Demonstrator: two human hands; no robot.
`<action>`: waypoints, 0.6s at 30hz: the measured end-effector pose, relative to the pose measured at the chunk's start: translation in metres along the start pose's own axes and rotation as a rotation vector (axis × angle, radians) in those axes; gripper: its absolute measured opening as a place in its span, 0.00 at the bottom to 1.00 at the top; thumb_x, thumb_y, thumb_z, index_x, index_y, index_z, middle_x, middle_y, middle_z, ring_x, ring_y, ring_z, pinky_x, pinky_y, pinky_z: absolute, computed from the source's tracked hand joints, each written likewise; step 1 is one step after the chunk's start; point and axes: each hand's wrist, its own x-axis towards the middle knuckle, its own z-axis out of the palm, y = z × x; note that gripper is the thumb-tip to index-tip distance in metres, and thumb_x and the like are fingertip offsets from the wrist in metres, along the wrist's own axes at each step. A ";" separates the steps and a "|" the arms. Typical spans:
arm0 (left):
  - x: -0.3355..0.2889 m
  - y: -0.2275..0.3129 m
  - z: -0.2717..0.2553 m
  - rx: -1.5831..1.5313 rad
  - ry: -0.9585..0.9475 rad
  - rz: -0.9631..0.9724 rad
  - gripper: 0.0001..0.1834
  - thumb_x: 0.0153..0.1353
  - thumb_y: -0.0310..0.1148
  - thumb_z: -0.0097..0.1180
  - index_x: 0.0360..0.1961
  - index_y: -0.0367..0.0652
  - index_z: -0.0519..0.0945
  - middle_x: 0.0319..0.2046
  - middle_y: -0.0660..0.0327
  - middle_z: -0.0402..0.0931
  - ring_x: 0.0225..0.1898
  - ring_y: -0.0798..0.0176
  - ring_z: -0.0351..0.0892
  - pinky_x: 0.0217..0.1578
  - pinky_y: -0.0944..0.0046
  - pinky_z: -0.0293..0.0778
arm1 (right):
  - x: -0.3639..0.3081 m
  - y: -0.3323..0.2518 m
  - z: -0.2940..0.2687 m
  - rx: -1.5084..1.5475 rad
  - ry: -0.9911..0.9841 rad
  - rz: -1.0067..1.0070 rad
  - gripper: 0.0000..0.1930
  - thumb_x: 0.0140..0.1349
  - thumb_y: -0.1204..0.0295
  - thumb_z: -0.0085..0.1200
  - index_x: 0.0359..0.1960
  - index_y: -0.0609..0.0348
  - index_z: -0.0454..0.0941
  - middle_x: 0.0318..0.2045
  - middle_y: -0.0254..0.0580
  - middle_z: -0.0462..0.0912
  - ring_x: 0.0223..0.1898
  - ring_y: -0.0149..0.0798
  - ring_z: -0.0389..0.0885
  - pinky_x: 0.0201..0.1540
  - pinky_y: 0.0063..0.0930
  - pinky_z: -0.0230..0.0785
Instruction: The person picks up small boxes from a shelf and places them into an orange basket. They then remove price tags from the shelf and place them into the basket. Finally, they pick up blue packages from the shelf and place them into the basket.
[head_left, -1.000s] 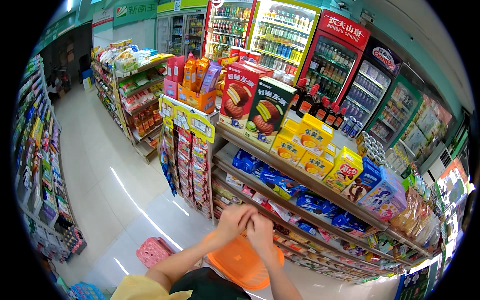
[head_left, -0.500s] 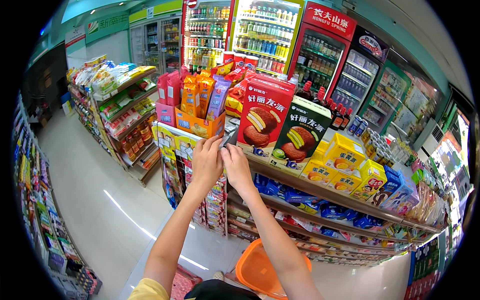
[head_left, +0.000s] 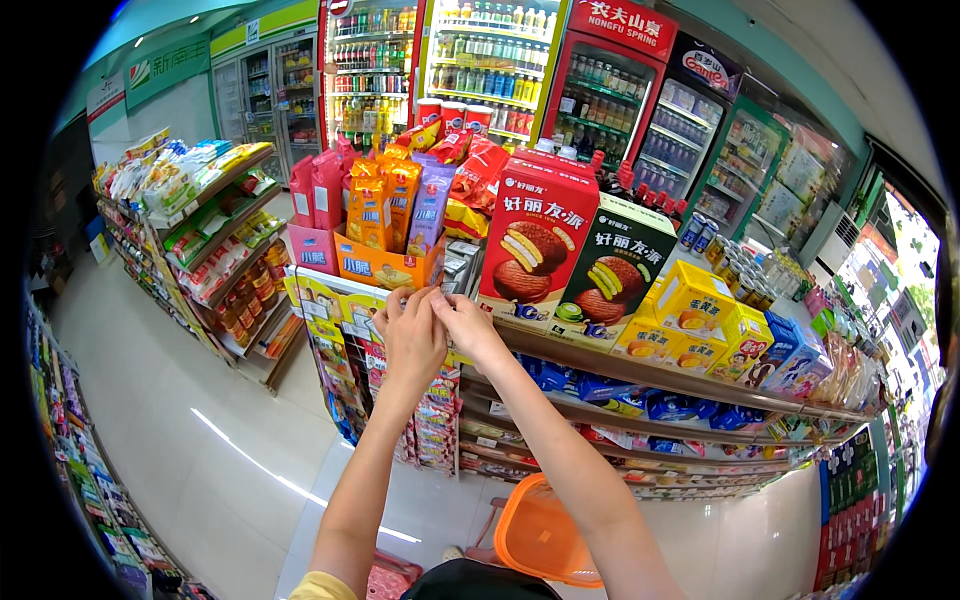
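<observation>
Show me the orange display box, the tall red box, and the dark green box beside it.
Orange display box (head_left: 382, 266), head view: its front panel.
Tall red box (head_left: 536, 242), head view: middle of its front face.
Dark green box (head_left: 614, 272), head view: middle of its front face.

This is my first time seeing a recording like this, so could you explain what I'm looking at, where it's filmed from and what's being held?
There is no machine here, just a person's bare left hand and right hand. A wide fisheye camera on the head looks down, so straight edges bend. On the brown-edged shop shelf stand a large red cardboard box, a dark green cardboard box and small yellow cardboard boxes. Left of these, an orange cardboard display box carries upright snack packets. The hands meet just below it in the picture; whether they hold something small can't be made out.
</observation>
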 end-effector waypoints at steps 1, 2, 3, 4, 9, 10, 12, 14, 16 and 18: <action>0.001 0.000 0.001 -0.002 -0.002 0.002 0.18 0.60 0.27 0.57 0.52 0.38 0.81 0.52 0.57 0.81 0.59 0.48 0.71 0.54 0.48 0.58 | 0.001 0.001 -0.001 0.001 -0.001 -0.007 0.38 0.69 0.38 0.41 0.63 0.61 0.76 0.62 0.60 0.77 0.65 0.70 0.68 0.70 0.56 0.55; 0.000 -0.001 0.000 -0.012 -0.010 -0.005 0.18 0.59 0.27 0.56 0.52 0.38 0.81 0.52 0.57 0.81 0.59 0.48 0.71 0.54 0.48 0.58 | 0.000 -0.003 -0.001 -0.011 -0.007 -0.033 0.38 0.70 0.39 0.40 0.62 0.61 0.77 0.60 0.61 0.79 0.64 0.69 0.70 0.69 0.56 0.55; 0.000 -0.003 0.000 -0.022 -0.018 -0.012 0.18 0.59 0.26 0.56 0.51 0.38 0.81 0.52 0.57 0.81 0.59 0.48 0.70 0.53 0.48 0.58 | -0.002 -0.007 -0.002 -0.024 -0.013 -0.060 0.37 0.71 0.40 0.40 0.61 0.62 0.77 0.58 0.62 0.80 0.63 0.68 0.72 0.69 0.56 0.55; 0.000 -0.004 0.000 -0.032 -0.025 -0.020 0.18 0.58 0.26 0.56 0.51 0.38 0.81 0.52 0.57 0.81 0.59 0.48 0.70 0.53 0.48 0.58 | -0.003 -0.010 -0.003 -0.037 -0.019 -0.087 0.36 0.71 0.41 0.39 0.59 0.62 0.78 0.56 0.63 0.81 0.62 0.67 0.74 0.69 0.57 0.55; -0.002 -0.010 0.000 -0.112 0.005 -0.030 0.19 0.55 0.22 0.54 0.50 0.39 0.81 0.52 0.58 0.80 0.59 0.48 0.70 0.55 0.49 0.57 | -0.003 -0.025 -0.006 -0.225 -0.023 -0.151 0.33 0.75 0.48 0.35 0.51 0.69 0.82 0.47 0.70 0.83 0.54 0.68 0.80 0.62 0.56 0.66; -0.004 -0.013 -0.001 -0.128 0.022 -0.030 0.19 0.54 0.21 0.54 0.49 0.39 0.81 0.53 0.58 0.80 0.59 0.48 0.69 0.55 0.49 0.57 | -0.003 -0.032 -0.006 -0.266 -0.031 -0.134 0.33 0.76 0.49 0.35 0.49 0.71 0.82 0.46 0.72 0.83 0.53 0.68 0.80 0.60 0.56 0.68; -0.006 -0.011 -0.009 -0.160 0.099 -0.051 0.18 0.55 0.20 0.53 0.47 0.41 0.83 0.52 0.60 0.81 0.58 0.50 0.70 0.57 0.50 0.57 | 0.007 -0.040 -0.013 -0.425 -0.121 -0.071 0.30 0.77 0.50 0.35 0.51 0.65 0.82 0.48 0.68 0.83 0.51 0.66 0.82 0.55 0.53 0.73; -0.008 -0.009 -0.017 -0.196 0.151 -0.066 0.19 0.53 0.18 0.52 0.46 0.42 0.83 0.52 0.62 0.80 0.59 0.50 0.70 0.58 0.51 0.56 | 0.035 -0.020 -0.012 -0.716 -0.078 -0.287 0.24 0.76 0.58 0.39 0.44 0.65 0.84 0.45 0.65 0.84 0.49 0.63 0.83 0.53 0.51 0.75; -0.016 -0.017 -0.025 -0.216 0.174 -0.090 0.22 0.48 0.16 0.51 0.45 0.44 0.83 0.54 0.64 0.78 0.60 0.51 0.68 0.59 0.50 0.55 | 0.040 -0.037 -0.013 -0.910 -0.220 -0.411 0.15 0.62 0.70 0.51 0.42 0.68 0.86 0.43 0.62 0.86 0.48 0.60 0.85 0.50 0.47 0.78; -0.019 -0.009 -0.032 -0.241 0.184 -0.100 0.22 0.49 0.15 0.50 0.44 0.45 0.84 0.53 0.64 0.79 0.59 0.51 0.69 0.59 0.51 0.55 | 0.058 -0.037 -0.010 -1.057 -0.303 -0.307 0.16 0.61 0.72 0.49 0.42 0.67 0.86 0.45 0.61 0.86 0.50 0.58 0.85 0.52 0.47 0.77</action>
